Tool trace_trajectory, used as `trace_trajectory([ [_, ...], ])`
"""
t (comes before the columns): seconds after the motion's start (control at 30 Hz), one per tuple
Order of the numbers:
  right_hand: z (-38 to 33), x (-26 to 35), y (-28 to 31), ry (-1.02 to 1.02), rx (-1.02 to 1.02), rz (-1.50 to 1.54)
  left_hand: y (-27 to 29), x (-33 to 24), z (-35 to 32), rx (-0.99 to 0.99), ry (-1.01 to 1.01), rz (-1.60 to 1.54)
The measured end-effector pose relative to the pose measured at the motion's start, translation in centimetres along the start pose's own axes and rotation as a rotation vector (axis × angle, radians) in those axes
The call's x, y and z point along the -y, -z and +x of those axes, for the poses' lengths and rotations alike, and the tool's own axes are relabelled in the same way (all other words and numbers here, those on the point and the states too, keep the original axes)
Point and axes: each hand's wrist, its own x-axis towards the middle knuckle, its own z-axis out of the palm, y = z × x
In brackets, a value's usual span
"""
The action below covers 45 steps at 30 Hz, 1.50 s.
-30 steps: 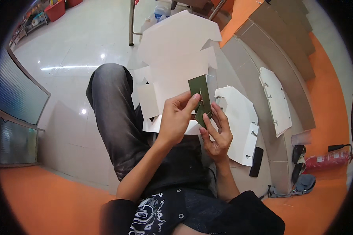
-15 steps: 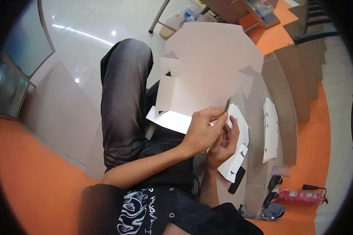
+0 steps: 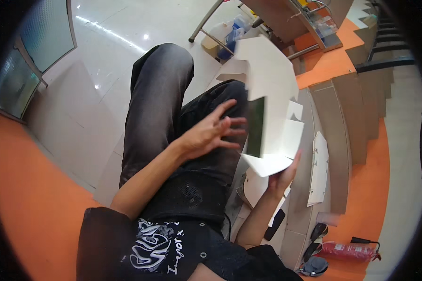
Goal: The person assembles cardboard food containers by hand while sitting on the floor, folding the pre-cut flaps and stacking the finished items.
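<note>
A large white cardboard sheet (image 3: 273, 79) with folded flaps and notched edges stands tilted above my right thigh. My right hand (image 3: 283, 177) holds it by its lower near corner, the fingers partly hidden behind a folded flap. A dark green patch (image 3: 255, 127) shows along the sheet's left side; whether it is a separate piece or part of the sheet, I cannot tell. Left of the sheet, my left hand (image 3: 211, 133) is open with its fingers spread, slightly blurred, and holds nothing. Another white card piece (image 3: 255, 187) lies below my right hand, partly covered.
On the tiled step to the right lies a notched white card strip (image 3: 319, 171). A black phone-like slab (image 3: 275, 225), sunglasses (image 3: 318, 234) and a red fire extinguisher (image 3: 344, 250) lie nearer. A metal-legged table (image 3: 204, 23) and plastic jugs (image 3: 229, 37) stand beyond.
The cardboard sheet has gone from lying nearly flat across my lap to tilted up on the right. My left hand has moved left, away from my right hand, and opened.
</note>
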Motion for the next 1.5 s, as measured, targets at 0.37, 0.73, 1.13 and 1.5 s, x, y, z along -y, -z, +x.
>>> trace_trajectory([
  [0.37, -9.4, 2.1, -8.1, 0.654, 0.863, -1.126, -1.7, 1.0, 0.7, -0.381, -0.209, 0.461],
  [0.73, -8.8, -2.3, -8.2, 0.338, 0.341, -0.799, -1.0, 1.8, 0.9, -0.296, -0.222, 0.357],
  [1.13, -8.0, -2.9, -6.9, 0.096, 0.431, -0.646, -1.7, 1.8, 0.7, -0.205, -0.246, 0.404],
  [1.5, -8.6, -3.3, -8.1, 0.538, 0.230, -0.921, -1.8, 2.6, 0.6, -0.183, -0.317, 0.527],
])
